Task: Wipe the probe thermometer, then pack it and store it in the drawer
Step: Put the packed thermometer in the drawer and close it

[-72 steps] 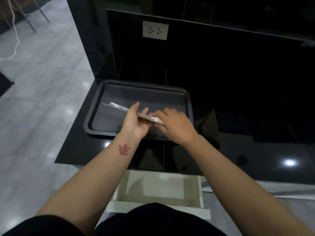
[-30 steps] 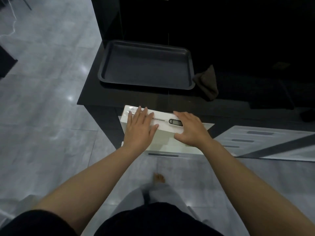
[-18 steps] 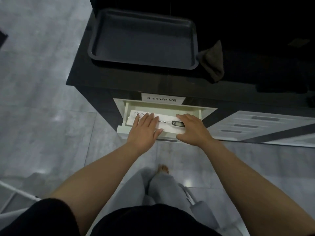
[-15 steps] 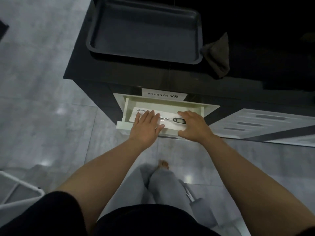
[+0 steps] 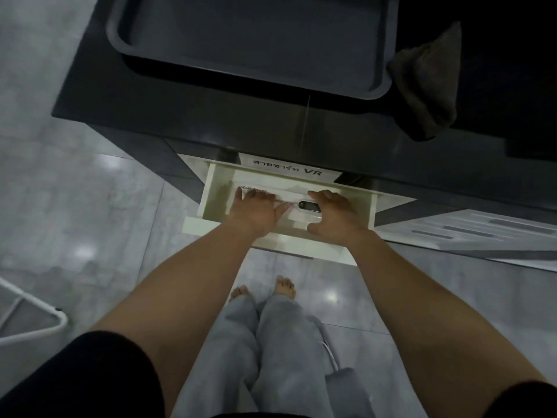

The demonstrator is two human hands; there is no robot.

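Pack now down inside the drawer (image 5: 211, 200).
Left hand (image 5: 256, 211) lies flat on the pack (image 5: 297, 215); right hand (image 5: 330, 215) grasps its end (only closing remains, seemingly).

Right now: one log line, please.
stage: storing | packed thermometer: inside open drawer | left hand: flat on pack | right hand: gripping pack end

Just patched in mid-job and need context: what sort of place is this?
Probably a kitchen or a demo workroom: a glossy dark counter holding a baking tray and a cloth, a labelled white drawer beneath, and a tiled floor.
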